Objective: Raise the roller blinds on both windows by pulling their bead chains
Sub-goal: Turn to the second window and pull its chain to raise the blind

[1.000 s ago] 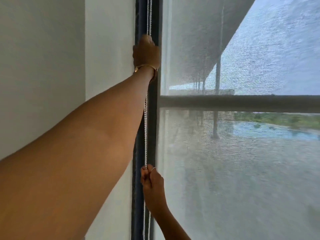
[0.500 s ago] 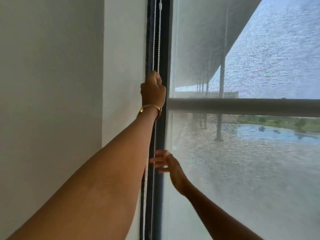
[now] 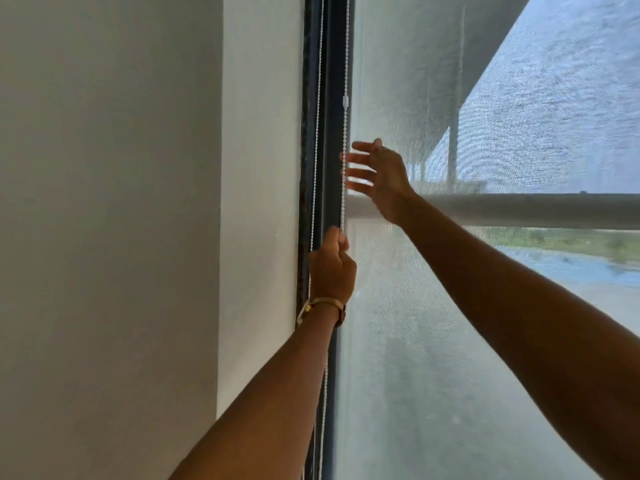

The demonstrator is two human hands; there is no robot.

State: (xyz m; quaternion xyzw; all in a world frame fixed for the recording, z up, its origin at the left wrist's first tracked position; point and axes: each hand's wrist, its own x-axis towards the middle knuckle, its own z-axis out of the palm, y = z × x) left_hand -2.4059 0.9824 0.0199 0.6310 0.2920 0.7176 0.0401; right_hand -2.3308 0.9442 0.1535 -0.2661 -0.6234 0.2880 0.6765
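Note:
A white bead chain [image 3: 345,71] hangs in two strands along the dark window frame [image 3: 330,133], with a small white connector on the right strand. My left hand [image 3: 331,271], with a gold bracelet at the wrist, is shut on the right strand low down. My right hand [image 3: 379,174] is higher, fingers spread, just right of the same strand and not holding it. A translucent grey roller blind [image 3: 450,341] covers the window to the right of the chain; its bottom edge is out of view.
A white wall [image 3: 138,237] and a wall return fill the left half. A horizontal window bar [image 3: 519,211] crosses behind the blind at mid height. Outside, blurred water, greenery and a building overhang show through the fabric.
My left hand has pulled the chain down from high on the frame to mid height. My right hand let go of the chain low down and rose, open, above the left hand.

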